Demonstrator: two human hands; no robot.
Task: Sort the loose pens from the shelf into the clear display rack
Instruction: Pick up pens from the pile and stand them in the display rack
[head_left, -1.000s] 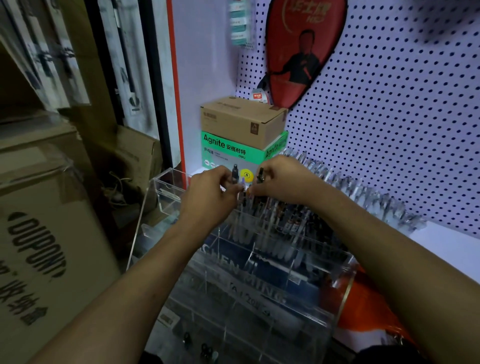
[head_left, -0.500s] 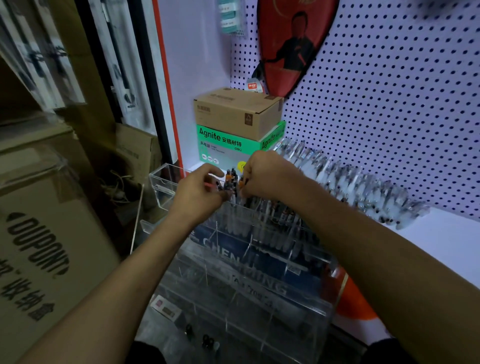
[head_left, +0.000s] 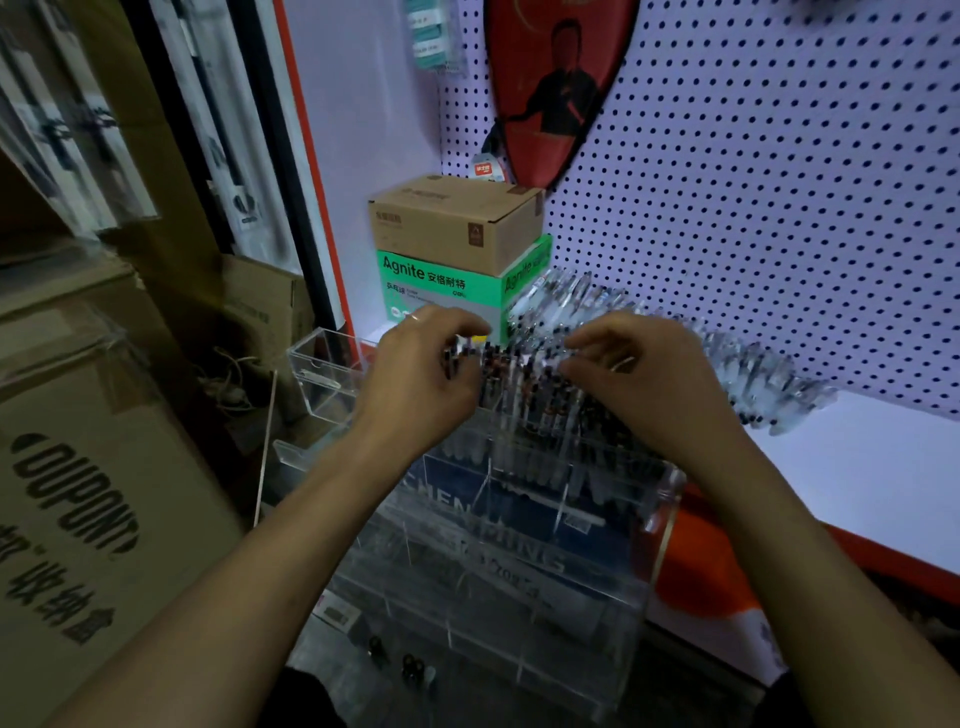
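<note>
Both hands curled over upright pens (head_left: 524, 382) in rack (head_left: 597, 519); grip unclear.

The white shelf (head_left: 857, 483) carries a row of loose pens (head_left: 748, 369) along its back edge by the pegboard. In its back left corner sits a green box (head_left: 441, 291) with a brown carton (head_left: 452, 223) stacked on top.

left hand (head_left: 415, 384): fingers curled round a few pens (head_left: 457, 358)
right hand (head_left: 641, 374): fingers bent over the upright pens, grip unclear
rack (head_left: 597, 582): clear, tiered
shelf (head_left: 857, 467): more pens in a row
</note>
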